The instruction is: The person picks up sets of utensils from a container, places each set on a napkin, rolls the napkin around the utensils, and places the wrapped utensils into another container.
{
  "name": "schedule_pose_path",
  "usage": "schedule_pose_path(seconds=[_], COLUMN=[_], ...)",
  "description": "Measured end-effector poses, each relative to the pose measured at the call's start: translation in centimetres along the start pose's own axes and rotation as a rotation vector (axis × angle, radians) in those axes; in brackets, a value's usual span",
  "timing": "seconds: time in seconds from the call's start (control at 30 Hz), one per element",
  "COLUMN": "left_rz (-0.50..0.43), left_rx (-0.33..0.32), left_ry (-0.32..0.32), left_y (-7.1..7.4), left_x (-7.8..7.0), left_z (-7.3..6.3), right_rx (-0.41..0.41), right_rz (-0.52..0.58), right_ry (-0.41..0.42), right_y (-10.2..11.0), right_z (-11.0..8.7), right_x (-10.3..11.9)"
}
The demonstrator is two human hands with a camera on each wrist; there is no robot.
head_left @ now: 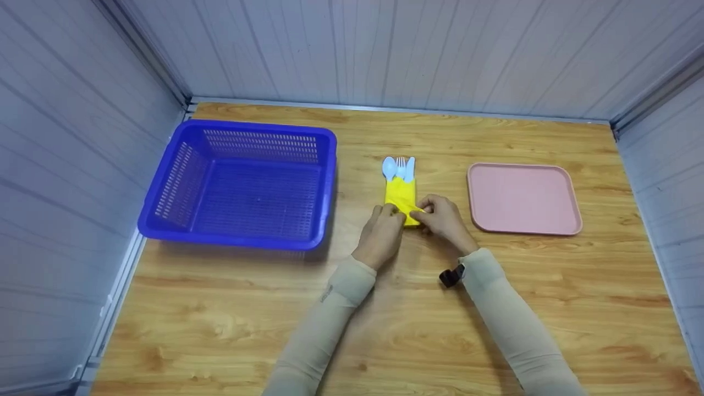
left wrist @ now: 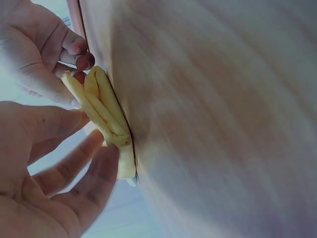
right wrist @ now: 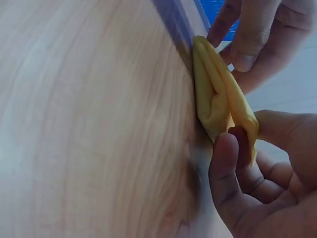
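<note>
A yellow cloth napkin (head_left: 400, 191), folded into a narrow packet, lies on the wooden table. Out of its far end stick the heads of a light blue spoon (head_left: 389, 166), fork (head_left: 401, 166) and knife (head_left: 410, 168); their handles are hidden in the cloth. My left hand (head_left: 381, 234) holds the packet's left side near its close end, fingers bent against the cloth. At the right, my right hand (head_left: 444, 220) pinches a flap of the napkin between thumb and fingers. In the right wrist view that flap (right wrist: 242, 111) is lifted off the layers under it.
A blue plastic basket (head_left: 231, 240) with slotted walls stands to the left. On the right lies a pink rectangular tray (head_left: 522, 198). Pale panel walls (head_left: 363, 55) enclose the table (head_left: 407, 330) at the back and both sides. A black device (head_left: 452, 276) sits at my right wrist.
</note>
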State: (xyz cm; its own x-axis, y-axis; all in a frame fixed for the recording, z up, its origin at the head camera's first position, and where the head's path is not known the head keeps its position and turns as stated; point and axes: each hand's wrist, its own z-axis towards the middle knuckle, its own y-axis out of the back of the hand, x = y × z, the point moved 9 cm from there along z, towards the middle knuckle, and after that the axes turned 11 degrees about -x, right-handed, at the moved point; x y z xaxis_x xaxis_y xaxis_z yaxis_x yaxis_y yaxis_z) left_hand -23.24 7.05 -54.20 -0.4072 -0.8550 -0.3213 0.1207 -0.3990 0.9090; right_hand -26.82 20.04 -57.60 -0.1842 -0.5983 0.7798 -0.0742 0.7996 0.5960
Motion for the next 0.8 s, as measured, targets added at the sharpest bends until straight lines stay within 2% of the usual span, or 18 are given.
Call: schedule_pose_path(seconds=[0.07,0.13,0.27,0.43,0.57,0.7,0.8], left_rz=[0.034,0.030,-0.021,-0.054,-0.094,-0.194,-0.312], left_rx=[0.004,0.006,0.040,0.093,0.102,0.111,0.124], left_ry=[-0.014,-0.005,0.074,0.179,0.234,0.310,0.413], left_y=[-0.1,-0.3,-0.5,-0.8,-0.9,-1.0,-1.2], left_x=[-0.1,0.0,0.6,1.3,1.5,2.1,3.1], left_z=[0.0,0.1,0.4,0.7,0.7,0.8,1.0], right_rx=[0.014,0.021,0.042,0.067,0.054,0.061,0.079], right_rz=[0.011,0.012,-0.017,-0.101,-0.127,-0.115,-0.089], right_ry=[-0.032,-0.057,-0.090,-0.081,-0.071,-0.073,-0.101], right_y=[-0.1,-0.2,-0.4,-0.8,-0.6,-0.6,-0.6], right_z=[0.0,-0.1,-0.1,-0.2,-0.1,-0.1,-0.1], right_x=[-0.2,-0.4,-0.5,-0.1,0.0,-0.1,-0.3])
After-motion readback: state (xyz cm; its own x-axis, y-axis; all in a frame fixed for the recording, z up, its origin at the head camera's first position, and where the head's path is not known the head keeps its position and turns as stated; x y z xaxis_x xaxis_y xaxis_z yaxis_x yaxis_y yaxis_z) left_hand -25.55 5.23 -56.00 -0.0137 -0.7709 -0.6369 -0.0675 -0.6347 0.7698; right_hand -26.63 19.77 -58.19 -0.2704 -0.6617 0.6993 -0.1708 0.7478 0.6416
